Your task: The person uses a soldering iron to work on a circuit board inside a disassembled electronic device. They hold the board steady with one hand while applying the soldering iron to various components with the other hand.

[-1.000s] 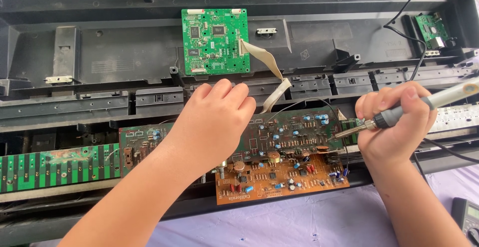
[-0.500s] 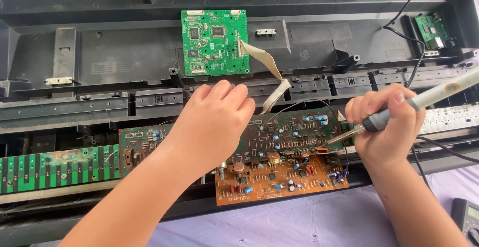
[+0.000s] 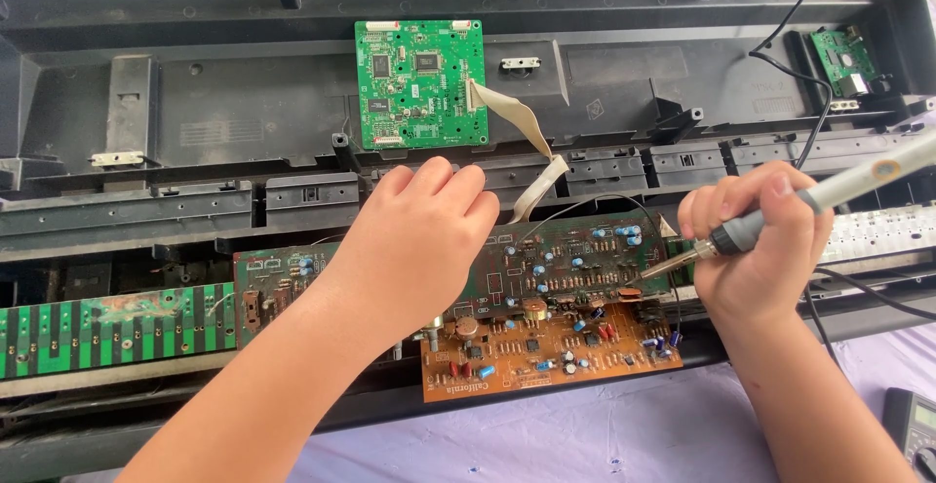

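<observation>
Far left: long green key-contact strip lying in the open dark plastic case, w/ scorched-looking patches on top. Next, left hand rests knuckles-up over the dark green circuit board, fingers curled down onto its top edge; whether they actually pinch the board can't be told, fingertips hidden. Just below & touching that board sits an orange-brown circuit board packed w/ small caps & resistors. Up centre, a square bright green board is mounted in the case, grey ribbon cable running down from it toward the dark board. Right hand is closed round a soldering iron in a pen grip, metal tip touching dark board's right edge. Far right: small green board w/ black wires; multimeter corner on the lilac cloth.
</observation>
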